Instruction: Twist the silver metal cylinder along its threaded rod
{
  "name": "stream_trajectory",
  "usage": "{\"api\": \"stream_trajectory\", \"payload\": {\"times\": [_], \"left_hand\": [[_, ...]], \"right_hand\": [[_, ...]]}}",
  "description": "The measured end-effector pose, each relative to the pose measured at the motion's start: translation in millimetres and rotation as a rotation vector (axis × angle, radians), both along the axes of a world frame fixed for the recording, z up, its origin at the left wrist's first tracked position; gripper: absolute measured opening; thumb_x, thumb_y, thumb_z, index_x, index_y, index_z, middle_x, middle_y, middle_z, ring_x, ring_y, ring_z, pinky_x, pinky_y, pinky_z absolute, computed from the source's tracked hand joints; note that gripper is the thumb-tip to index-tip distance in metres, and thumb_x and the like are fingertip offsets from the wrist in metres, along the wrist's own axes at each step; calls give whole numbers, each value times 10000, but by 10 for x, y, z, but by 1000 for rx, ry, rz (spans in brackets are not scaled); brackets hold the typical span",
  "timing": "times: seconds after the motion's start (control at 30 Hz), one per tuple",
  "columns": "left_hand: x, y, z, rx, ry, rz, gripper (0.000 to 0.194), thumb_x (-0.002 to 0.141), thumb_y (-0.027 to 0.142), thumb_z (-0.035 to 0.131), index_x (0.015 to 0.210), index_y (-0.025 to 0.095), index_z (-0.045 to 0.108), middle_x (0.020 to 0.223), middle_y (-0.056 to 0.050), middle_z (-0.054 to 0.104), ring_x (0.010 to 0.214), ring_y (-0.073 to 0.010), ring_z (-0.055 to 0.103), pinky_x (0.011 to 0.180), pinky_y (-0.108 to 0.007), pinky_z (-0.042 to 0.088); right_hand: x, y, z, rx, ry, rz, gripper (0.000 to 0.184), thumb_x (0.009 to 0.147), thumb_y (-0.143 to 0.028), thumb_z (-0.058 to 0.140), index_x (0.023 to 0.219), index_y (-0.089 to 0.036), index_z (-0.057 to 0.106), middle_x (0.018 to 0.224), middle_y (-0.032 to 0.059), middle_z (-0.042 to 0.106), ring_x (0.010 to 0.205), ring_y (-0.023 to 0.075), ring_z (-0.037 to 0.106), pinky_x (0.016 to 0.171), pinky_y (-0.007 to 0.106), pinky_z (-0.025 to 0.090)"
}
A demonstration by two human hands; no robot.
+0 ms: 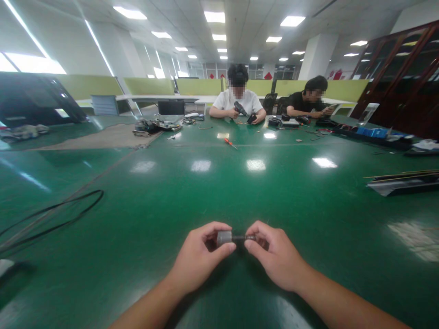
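Note:
Between my hands, just above the green tabletop, is a metal part with a grey cylinder [224, 238] at its left end and a thin dark shaft [238, 238] running to the right, much like a small motor. My left hand [202, 253] grips the cylinder between thumb and fingers. The shaft's right end is pinched by the thumb and fingers of my right hand [276, 253], which partly hide its tip. The part lies roughly level, its shaft pointing right.
A black cable [82, 212] loops on the green table [164, 192] at left. Farther off lies an orange-handled screwdriver [229, 142]. Long metal strips [404, 183] rest at right. Across the table, one person [236, 105] holds a power drill [240, 108]; another person [307, 103] sits farther right.

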State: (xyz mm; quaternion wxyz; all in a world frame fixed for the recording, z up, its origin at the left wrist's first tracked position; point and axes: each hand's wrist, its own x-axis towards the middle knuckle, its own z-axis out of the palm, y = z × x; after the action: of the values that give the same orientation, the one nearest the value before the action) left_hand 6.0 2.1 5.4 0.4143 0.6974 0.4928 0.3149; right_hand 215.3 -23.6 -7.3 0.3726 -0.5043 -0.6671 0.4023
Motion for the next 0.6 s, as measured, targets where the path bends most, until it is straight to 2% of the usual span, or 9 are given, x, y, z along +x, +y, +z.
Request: {"api": "stream_trajectory", "payload": {"times": [0.6], "left_hand": [[7,6,-1,-5,-45,-1,251,786,307,731,1001,183,699,867,-28,725,794,-206,657,741,-301,492]], "right_hand": [[20,2,-17,-29,28,8,80,905,-233,559,867,-187,612,629,-43,572,568,118,500,557,228,344]]}}
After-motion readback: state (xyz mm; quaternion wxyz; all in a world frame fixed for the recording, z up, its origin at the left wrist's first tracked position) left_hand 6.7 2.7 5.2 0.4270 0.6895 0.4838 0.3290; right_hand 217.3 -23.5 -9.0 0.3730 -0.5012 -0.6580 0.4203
